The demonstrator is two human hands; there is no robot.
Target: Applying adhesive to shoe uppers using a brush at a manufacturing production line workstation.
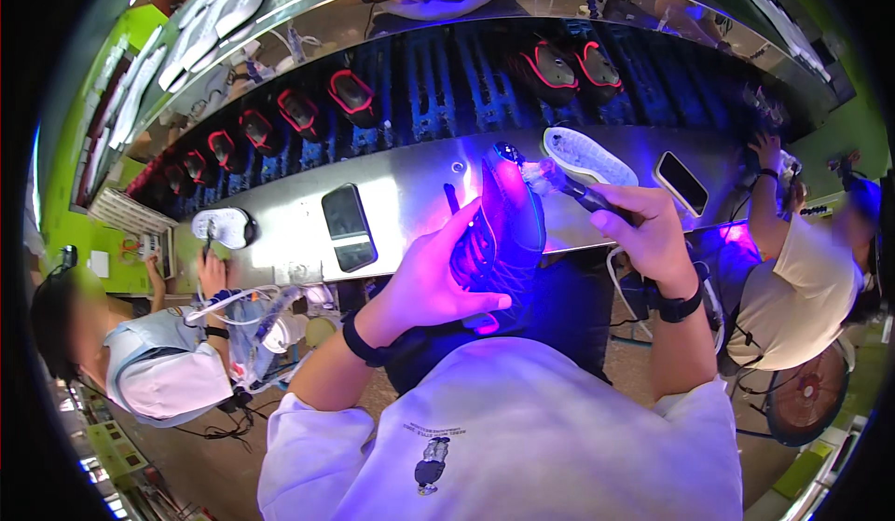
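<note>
Left hand (427, 277): half open, thumb and forefinger spread well apart in a wide V. It steadies a dark shoe upper with mesh-like sides (522, 232), washed in violet light. Forefinger lies along the upper's left side, pointing away from the body; thumb crosses toward its near part. Remaining fingers mostly hidden, their curl cannot be told.

Right hand (651, 232): closed in a pinch, thumb and forefinger on the black handle of a pale-bristled brush (580, 192). Handle slants up and leftward from the grip; bristles sit at the upper's right edge near its far end. Whether they press on it or only overlap it in view, cannot tell.

The upper is held in front of the torso, at the near edge of a long brushed-metal bench (291, 241). Long axis runs roughly away from the wearer, far end tipped slightly left. Which end is the toe, cannot say for sure.

On the bench: a white shoe sole (591, 163) just beyond the brush; a black phone with a pale rim (681, 184) to its right; a dark rectangular phone (350, 228) left of the left hand. Behind, dark shoe uppers edged in glowing red (351, 94) stand in a row on a blue-and-black slatted conveyor (427, 88).
</note>
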